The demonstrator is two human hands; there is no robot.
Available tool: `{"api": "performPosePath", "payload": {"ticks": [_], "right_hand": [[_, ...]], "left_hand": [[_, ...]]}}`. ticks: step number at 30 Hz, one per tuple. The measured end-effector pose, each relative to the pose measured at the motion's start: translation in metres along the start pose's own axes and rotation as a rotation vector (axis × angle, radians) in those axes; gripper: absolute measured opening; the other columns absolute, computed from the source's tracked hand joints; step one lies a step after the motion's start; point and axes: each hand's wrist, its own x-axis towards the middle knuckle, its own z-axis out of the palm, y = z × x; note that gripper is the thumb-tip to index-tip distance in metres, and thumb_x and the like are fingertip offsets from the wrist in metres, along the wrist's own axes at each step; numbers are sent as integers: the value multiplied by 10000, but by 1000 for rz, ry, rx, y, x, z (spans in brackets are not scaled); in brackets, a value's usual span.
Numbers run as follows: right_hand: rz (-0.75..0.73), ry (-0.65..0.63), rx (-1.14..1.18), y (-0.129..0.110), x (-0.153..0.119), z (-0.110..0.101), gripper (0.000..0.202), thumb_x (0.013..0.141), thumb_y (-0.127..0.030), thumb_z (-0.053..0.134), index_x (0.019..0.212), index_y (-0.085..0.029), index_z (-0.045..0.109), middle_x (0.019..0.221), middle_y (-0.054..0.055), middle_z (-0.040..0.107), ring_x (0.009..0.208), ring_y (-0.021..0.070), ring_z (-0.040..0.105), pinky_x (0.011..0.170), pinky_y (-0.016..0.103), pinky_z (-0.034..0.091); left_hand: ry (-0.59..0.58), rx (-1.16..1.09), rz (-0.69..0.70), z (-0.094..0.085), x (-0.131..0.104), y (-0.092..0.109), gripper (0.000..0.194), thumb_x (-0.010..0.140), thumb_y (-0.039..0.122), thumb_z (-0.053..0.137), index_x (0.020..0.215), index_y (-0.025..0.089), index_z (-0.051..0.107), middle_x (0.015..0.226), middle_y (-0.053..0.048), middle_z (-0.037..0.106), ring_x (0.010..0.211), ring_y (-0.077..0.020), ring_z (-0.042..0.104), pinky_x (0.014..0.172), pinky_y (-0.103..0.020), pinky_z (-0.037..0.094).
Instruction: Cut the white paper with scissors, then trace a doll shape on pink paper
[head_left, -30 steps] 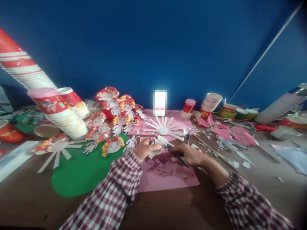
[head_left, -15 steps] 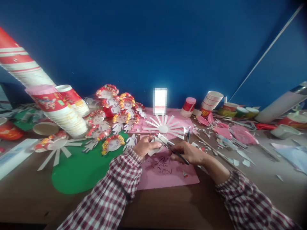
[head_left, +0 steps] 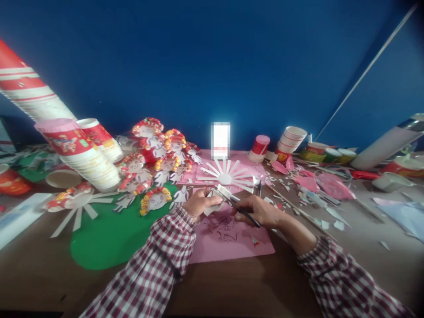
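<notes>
We gripped paper (head_left: 225,191) in left hand (head_left: 198,204), black tool (head_left: 249,218) in right hand (head_left: 260,211); dolls (head_left: 164,164) at left looked finished, paper unfinished.

Legible words, numbers or brand names: none.
Item: front cup stack (head_left: 79,152), left; red printed band with a coloured picture and a small green patch (head_left: 83,143); lettering too blurred to read.
Item: rear cup stack (head_left: 101,139), beside it; red print, unreadable.
Item: orange-red cup (head_left: 12,180), far left; yellow print, unreadable.
Item: red cup (head_left: 285,156), right; yellow mark, unclear.
Item: pink sheet (head_left: 207,252), on the tabletop (head_left: 212,287); dark scribbled strokes (head_left: 227,229), not decipherable as writing.
Item: bright white panel (head_left: 220,137); pixelated, reddish band, content unreadable.
</notes>
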Motion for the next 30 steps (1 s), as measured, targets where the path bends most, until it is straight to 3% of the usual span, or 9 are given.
{"api": "performPosePath", "payload": {"ticks": [5,15,30], "right_hand": [[1,10,29,0,-1,-1,439,776,-513,589,914,-106,677,630,12,569,517,88,459,483,190,365],[-17,-85,173,4,-1,1,453,794,-565,546,802,-114,598,630,14,583,579,124,552,522,203,393],[-24,-50,105,0,0,2,413,799,-523,560,756,-113,583,573,-30,466,507,75,421,463,184,310]], "left_hand": [[8,18,9,-1,1,-1,201,594,278,737,676,119,644,561,4,584,493,-86,485,482,-215,356],[-14,114,90,1,1,-2,167,617,267,713,648,112,660,580,-9,605,526,-98,502,540,-227,374],[3,183,107,4,-2,2,180,642,264,691,552,130,612,494,20,533,479,-85,442,510,-232,325]]}}
